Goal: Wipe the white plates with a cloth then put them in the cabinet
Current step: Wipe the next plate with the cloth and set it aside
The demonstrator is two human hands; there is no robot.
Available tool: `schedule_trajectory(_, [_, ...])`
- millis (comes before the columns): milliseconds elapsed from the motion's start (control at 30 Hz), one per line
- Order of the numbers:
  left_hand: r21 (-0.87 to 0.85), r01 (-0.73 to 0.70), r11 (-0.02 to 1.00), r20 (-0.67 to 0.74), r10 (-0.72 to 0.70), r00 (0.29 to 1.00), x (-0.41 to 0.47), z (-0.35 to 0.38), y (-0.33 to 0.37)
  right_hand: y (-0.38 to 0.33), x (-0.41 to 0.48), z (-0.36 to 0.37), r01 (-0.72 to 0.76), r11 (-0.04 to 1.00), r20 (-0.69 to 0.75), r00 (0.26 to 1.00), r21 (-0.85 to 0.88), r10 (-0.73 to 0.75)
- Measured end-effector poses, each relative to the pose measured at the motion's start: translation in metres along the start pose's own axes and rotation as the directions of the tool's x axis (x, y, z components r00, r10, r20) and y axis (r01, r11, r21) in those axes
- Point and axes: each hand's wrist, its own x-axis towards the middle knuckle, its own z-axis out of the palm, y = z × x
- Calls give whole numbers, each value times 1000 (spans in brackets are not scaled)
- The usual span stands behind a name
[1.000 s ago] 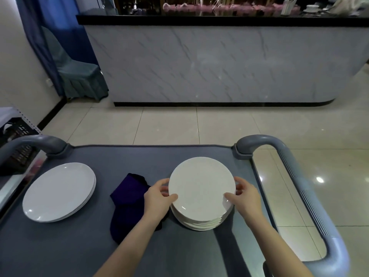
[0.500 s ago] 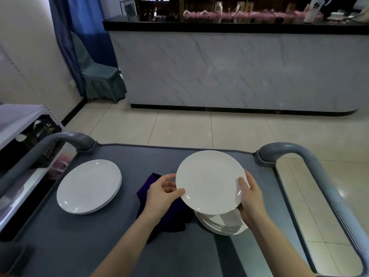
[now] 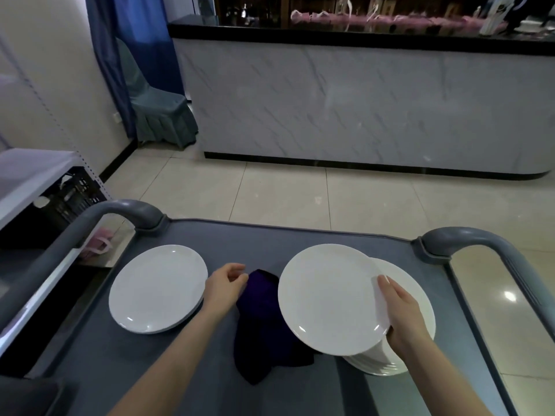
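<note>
My right hand (image 3: 402, 313) grips the right rim of a white plate (image 3: 327, 298), held tilted just above a stack of white plates (image 3: 417, 298) on the right of the grey cart top (image 3: 270, 238). A dark purple cloth (image 3: 264, 319) lies crumpled in the middle, partly under the lifted plate. My left hand (image 3: 225, 286) hovers at the cloth's upper left edge, fingers curled and apart, holding nothing. A second, low pile of white plates (image 3: 157, 288) rests on the cart's left side.
Grey cart handles rise at the left (image 3: 99, 223) and right (image 3: 480, 244). A shelf unit with a black crate (image 3: 69, 193) stands to the left. A marble-fronted counter (image 3: 360, 109) and a covered chair (image 3: 156, 109) stand across the tiled floor.
Both hands lifted the top plate off the right stack. My left hand then let go and moved left to the cloth, leaving the plate in my right hand alone. The view shifted left.
</note>
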Motion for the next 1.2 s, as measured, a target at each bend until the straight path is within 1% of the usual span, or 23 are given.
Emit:
schedule_trajectory(133, [106, 6, 994, 204, -27, 979, 31, 11, -5, 1, 8, 7, -12, 1000, 11, 1000, -27, 12])
schedule_trajectory(167, [128, 4, 992, 238, -35, 971, 35, 15, -6, 0, 9, 9, -10, 999, 16, 1000, -34, 11])
schedule_trajectory(233, [169, 4, 986, 256, -48, 965, 42, 21, -10, 1, 12, 13, -6, 999, 24, 1000, -50, 8])
schedule_trajectory(367, [206, 10, 979, 202, -53, 978, 47, 26, -15, 3, 19, 18, -14, 998, 18, 1000, -57, 15])
schedule_trajectory(467, [123, 6, 992, 184, -28, 983, 47, 22, -13, 3, 20, 23, -16, 998, 25, 1000, -65, 17])
schedule_trajectory(600, [8, -55, 998, 127, 54, 990, 38, 8, -1, 1, 16, 30, -11, 998, 43, 999, -60, 13])
schedule_trajectory(700, [-18, -110, 994, 79, 111, 991, 29, -7, 8, -3, 8, 35, 1, 997, 52, 999, -72, 3])
schedule_trajectory(800, [-36, -158, 987, -23, 158, 987, 18, -23, 24, -8, -2, 39, 21, 996, 47, 999, -84, -17])
schedule_trajectory(933, [-104, -229, 968, -187, 207, 960, -4, -39, 53, -13, -17, 42, 67, 990, 54, 997, -128, -60])
schedule_trajectory(1000, [-84, -289, 954, -238, 262, 935, -17, -44, 69, -15, -23, 42, 96, 987, 67, 994, -128, -88])
schedule_trajectory(1100, [-41, -393, 919, -251, 371, 894, -41, -42, 94, -17, -31, 43, 137, 983, 89, 988, -120, -126])
schedule_trajectory(1200, [-20, -483, 875, -205, 470, 859, -70, -27, 113, -18, -38, 44, 157, 982, 82, 985, -104, -149])
